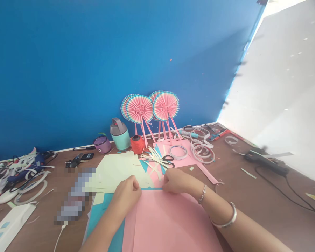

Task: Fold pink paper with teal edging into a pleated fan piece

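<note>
A large pink paper sheet (170,220) lies before me, with a narrow blue strip (152,189) along its far edge. My left hand (128,191) is closed at the left part of that edge, its fingers curled. Closed at the right part is my right hand (179,182), fingertips down on the same edge. Both hands seem to pinch the sheet, though the fingertips are partly hidden. Under the pink sheet, blue paper (99,215) shows on the left. Beyond my left hand lies pale yellow-green paper (118,171). Black-handled scissors (169,159) rest among cut pale strips (154,157).
Pink and blue round paper fans (140,109) stand against the blue wall. Near them are a teal bottle (121,136), red thread spool (137,144), purple jar (102,144) and tape rolls (203,154). A white power strip (13,227) and tangled cables lie left; a dark adapter (265,162) lies right.
</note>
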A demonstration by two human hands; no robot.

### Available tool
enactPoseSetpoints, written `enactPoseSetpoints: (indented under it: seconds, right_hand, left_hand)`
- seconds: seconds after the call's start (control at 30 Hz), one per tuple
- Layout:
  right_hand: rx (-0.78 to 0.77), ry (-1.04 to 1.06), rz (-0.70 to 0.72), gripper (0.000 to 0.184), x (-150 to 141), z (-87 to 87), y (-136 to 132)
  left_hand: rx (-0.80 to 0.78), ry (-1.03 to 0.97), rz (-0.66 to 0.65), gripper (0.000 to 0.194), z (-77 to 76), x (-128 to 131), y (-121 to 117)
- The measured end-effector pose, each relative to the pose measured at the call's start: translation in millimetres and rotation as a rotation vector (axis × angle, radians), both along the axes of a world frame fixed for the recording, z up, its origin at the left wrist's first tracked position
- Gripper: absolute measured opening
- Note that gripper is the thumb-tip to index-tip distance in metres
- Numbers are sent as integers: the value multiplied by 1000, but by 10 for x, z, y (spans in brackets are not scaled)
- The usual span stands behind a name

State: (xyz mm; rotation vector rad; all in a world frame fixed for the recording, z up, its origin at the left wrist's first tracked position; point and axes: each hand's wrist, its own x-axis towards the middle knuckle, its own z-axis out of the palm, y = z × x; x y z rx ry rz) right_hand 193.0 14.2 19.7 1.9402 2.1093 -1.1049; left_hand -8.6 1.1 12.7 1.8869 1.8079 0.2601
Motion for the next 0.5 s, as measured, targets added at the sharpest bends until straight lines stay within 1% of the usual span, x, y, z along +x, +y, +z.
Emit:
enactPoseSetpoints:
  seconds: [0.2,0.3,0.43,0.5]
  right_hand:
    - [67,-92,1,14,-55,41,-30]
    - [92,-132,0,12,-75,61,-36]
    - [106,-172,8,3,-94,90,-46]
    - [119,-190,12,9,-111,115,-62]
  left_hand:
    - [5,5,-11,20,-10,-8,1]
    - [8,9,-18,21,-12,-12,3]
    - [3,11,-19,20,2,-7,-1]
    - [0,11,-17,20,10,-4,-5]
